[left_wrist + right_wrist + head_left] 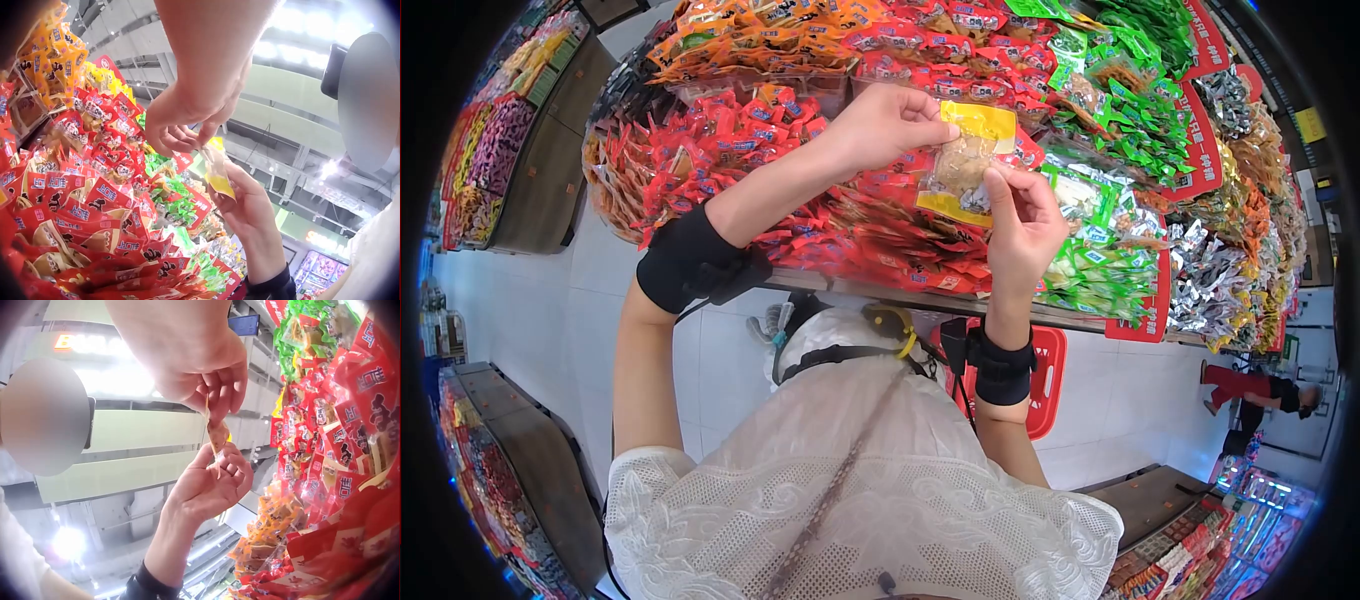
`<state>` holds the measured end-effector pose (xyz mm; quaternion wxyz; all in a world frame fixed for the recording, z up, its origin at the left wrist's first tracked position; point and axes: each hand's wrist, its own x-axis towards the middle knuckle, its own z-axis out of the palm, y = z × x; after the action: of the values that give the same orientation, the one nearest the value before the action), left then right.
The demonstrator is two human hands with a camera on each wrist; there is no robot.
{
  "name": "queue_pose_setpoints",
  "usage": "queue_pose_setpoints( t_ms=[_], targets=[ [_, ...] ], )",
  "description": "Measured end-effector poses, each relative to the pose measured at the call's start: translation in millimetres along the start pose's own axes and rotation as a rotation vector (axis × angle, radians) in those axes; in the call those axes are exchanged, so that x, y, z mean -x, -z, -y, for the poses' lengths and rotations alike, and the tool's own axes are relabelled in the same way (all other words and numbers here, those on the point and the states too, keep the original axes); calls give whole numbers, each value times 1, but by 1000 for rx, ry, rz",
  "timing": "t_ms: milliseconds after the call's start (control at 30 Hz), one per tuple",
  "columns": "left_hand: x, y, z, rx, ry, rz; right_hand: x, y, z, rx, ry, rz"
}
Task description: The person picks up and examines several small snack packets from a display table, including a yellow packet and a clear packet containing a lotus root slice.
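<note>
A yellow packet with a clear middle (pixel 966 165) is held above the red packets, tan food showing through it. My left hand (pixel 890 125) pinches its upper left edge between thumb and fingers. At its lower right edge, my right hand (pixel 1025 225) grips it with thumb and curled fingers. In the left wrist view the packet (pixel 219 175) hangs between the left hand (pixel 187 125) and the right hand (pixel 247 200). Seen almost edge-on in the right wrist view, the packet (pixel 217 434) spans from the right hand (pixel 206 369) to the left hand (pixel 209 487).
Heaped red packets (pixel 900 240) lie below the hands, with orange packets (pixel 770 35) behind and green packets (pixel 1100 285) to the right. A red basket (pixel 1050 385) stands on the floor under the display edge. A person (pixel 1260 388) is at the far right.
</note>
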<state>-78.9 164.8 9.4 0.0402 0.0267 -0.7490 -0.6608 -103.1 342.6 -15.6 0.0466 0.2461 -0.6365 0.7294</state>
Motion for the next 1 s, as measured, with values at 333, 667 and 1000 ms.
queue_pose_setpoints(
  t_ms=[333, 667, 1000],
  targets=[
    [15, -13, -13, -427, -271, -240, -1, 0, -6, 23, 47, 20],
    [15, -15, -2, -106, -181, -201, -8, 8, -11, -172, -93, 37],
    [15, -13, -3, -163, -206, -198, -3, 4, -6, -148, -45, 39]
  ],
)
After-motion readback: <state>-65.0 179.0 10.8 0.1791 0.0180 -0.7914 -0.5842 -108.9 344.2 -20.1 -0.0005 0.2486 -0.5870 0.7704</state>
